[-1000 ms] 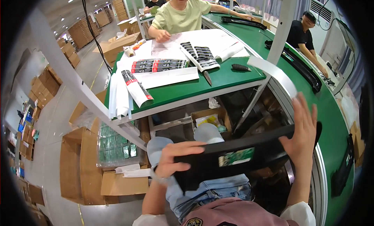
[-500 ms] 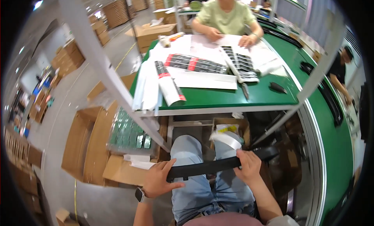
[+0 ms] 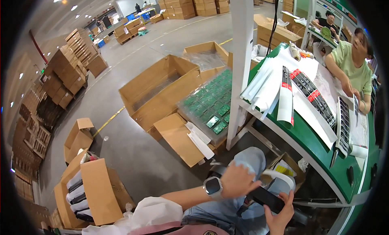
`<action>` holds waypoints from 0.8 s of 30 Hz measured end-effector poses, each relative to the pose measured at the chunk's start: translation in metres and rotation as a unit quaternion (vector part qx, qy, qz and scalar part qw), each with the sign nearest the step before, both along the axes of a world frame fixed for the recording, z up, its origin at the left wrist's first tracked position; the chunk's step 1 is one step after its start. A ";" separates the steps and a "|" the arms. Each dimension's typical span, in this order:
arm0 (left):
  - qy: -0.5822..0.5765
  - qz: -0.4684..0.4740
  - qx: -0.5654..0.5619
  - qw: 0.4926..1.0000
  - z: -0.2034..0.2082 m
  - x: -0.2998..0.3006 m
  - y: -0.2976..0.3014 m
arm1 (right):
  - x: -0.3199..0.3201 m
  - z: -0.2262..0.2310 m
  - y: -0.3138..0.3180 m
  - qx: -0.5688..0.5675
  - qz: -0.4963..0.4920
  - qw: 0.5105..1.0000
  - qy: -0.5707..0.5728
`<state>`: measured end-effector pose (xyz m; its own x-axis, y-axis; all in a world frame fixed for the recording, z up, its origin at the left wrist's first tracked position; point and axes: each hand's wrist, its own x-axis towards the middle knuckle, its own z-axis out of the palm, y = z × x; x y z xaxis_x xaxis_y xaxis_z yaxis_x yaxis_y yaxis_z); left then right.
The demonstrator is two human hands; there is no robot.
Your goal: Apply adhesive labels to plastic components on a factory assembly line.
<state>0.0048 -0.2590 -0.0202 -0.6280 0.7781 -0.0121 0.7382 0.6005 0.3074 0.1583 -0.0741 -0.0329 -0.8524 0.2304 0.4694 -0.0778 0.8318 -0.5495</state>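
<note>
A long black plastic bar (image 3: 267,199) lies across my lap, over my jeans. My right hand (image 3: 281,214) is closed around it, thumb on the near side and fingers along the far edge. Over the bar's left part is my left hand (image 3: 239,179), with a watch on its wrist; motion smears its fingers, so I cannot tell whether they grip. A black part (image 3: 217,169) shows behind my left wrist; whether it belongs to the same bar is hidden. Beyond the bar, a white curved strip (image 3: 281,177) arches over my right knee.
At right stands a green-topped table (image 3: 302,138) with black-and-red printed sheets (image 3: 312,89) and white film. A co-worker (image 3: 351,70) handles sheets there. Open cartons (image 3: 162,83) and a tray of green pieces (image 3: 208,103) are left of the table post. A carton (image 3: 101,190) with wrapped black bars sits lower left.
My view has swung left, bringing the lower-left carton into sight. My left hand has moved rightward across my lap, nearer my right hand. The bar is now tilted down to the right.
</note>
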 end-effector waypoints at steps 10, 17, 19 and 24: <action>-0.084 0.021 0.238 0.967 0.003 -0.022 -0.030 | -0.003 0.017 0.005 -0.258 0.037 0.965 0.016; -0.245 -0.065 0.350 0.902 0.002 -0.037 -0.045 | -0.019 0.060 -0.030 -0.221 0.065 0.973 -0.033; -0.363 -0.050 0.450 0.814 0.002 -0.036 -0.047 | -0.023 0.065 -0.034 -0.214 0.061 0.974 -0.029; -0.363 -0.070 0.427 0.826 0.001 -0.039 -0.056 | -0.025 0.054 -0.034 -0.309 -0.003 0.945 -0.107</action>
